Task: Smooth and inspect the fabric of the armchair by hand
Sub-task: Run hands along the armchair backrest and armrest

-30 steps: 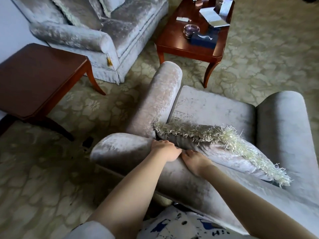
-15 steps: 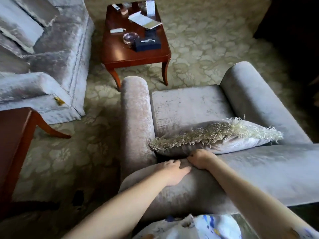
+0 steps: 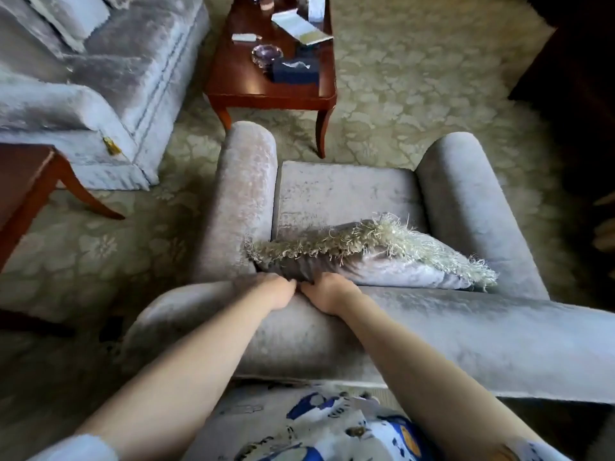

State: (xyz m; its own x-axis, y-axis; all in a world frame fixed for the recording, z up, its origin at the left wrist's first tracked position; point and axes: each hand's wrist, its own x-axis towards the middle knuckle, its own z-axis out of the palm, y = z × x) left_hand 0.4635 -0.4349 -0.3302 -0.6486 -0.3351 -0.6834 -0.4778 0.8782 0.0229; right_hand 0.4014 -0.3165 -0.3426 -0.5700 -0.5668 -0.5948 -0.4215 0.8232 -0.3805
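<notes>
The grey velvet armchair (image 3: 466,327) is seen from behind its backrest, with the seat (image 3: 346,191) between two rolled armrests. A fringed grey cushion (image 3: 399,267) leans against the backrest's front. My left hand (image 3: 276,291) and my right hand (image 3: 327,292) rest side by side, almost touching, on the left part of the backrest's top. The fingers of both hands bend over the front edge behind the cushion, so the fingertips are hidden. Neither hand holds anything.
A wooden coffee table (image 3: 239,81) with a dark tissue box, a glass ashtray and papers stands just beyond the chair. A matching grey sofa (image 3: 100,71) is at the far left, a wooden side table (image 3: 23,181) at the left edge. Patterned carpet (image 3: 416,78) covers the floor.
My view has swung round to face the chair squarely from behind. Both hands have drawn close together at the backrest's top edge, with the left hand's fingers now over the front edge.
</notes>
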